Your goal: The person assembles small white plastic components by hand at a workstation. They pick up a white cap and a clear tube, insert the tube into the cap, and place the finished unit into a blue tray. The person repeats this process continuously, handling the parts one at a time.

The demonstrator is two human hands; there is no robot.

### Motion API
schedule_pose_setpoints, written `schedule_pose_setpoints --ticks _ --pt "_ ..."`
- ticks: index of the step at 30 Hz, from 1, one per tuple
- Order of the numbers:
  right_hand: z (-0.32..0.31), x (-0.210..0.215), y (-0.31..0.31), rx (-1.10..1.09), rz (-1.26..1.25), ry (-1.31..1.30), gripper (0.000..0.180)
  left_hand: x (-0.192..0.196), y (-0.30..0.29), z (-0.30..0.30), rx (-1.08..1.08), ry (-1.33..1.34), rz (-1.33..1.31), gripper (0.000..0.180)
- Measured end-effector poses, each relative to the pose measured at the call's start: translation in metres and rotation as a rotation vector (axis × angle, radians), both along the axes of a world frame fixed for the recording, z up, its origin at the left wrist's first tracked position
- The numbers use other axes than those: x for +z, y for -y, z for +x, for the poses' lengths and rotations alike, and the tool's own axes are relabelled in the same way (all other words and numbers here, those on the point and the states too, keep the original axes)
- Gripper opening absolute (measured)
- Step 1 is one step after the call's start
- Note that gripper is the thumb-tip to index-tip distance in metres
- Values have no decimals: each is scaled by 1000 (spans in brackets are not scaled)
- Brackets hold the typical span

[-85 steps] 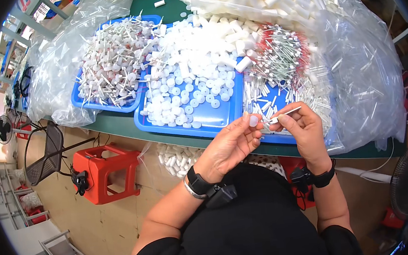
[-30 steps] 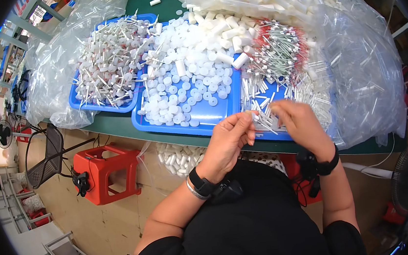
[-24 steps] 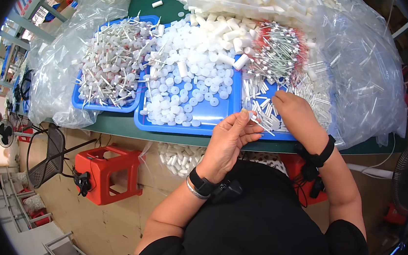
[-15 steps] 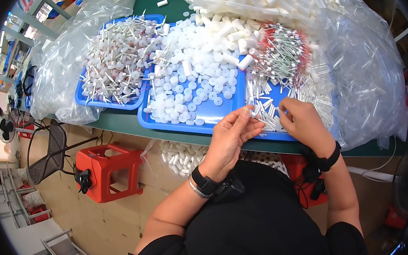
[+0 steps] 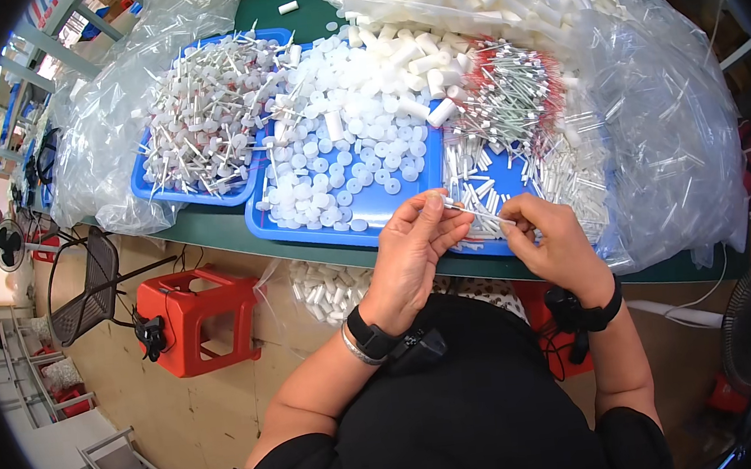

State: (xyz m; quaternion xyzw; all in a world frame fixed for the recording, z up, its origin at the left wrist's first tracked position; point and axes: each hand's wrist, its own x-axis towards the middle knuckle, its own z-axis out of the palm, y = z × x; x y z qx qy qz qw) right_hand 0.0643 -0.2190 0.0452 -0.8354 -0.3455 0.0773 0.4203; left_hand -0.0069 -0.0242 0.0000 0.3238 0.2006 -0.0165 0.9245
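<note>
Rod [image 5: 484, 213] lies over the tray [image 5: 498, 171] between left hand [image 5: 420, 241], pinching one end, and right hand [image 5: 555, 237], apparently pinching the other, in what looks like fitting step, calling next for steady aligning.

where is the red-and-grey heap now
In the head view, the red-and-grey heap lies right of centre, beyond the right hand, beside white cylinders.
</note>
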Motion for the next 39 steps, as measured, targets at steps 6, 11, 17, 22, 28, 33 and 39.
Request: schedule_pose_setpoints --ticks 6,11,17,22,28,33,39 --pt "-1 -6 -6 7 78 -230 8 1 10 -2 -54 -7 1 31" --pt "4 -3 -6 7 207 -1018 25 2 9 -3 -186 26 115 33" --pt "-9 4 -17 -78 218 -870 30 5 -13 4 -61 90 214 29" --pt "1 6 3 -91 245 -649 35 45 -153 54 405 391 62 44" --pt "13 11 26 -236 139 -434 30 51 -161 54 219 176 343 43" --pt "35 11 41 -336 -138 53 19 18 -94 23 -252 110 1249 28" --pt "50 -8 33 -114 -312 395 11 -8 -66 18 -224 470 1781 30"
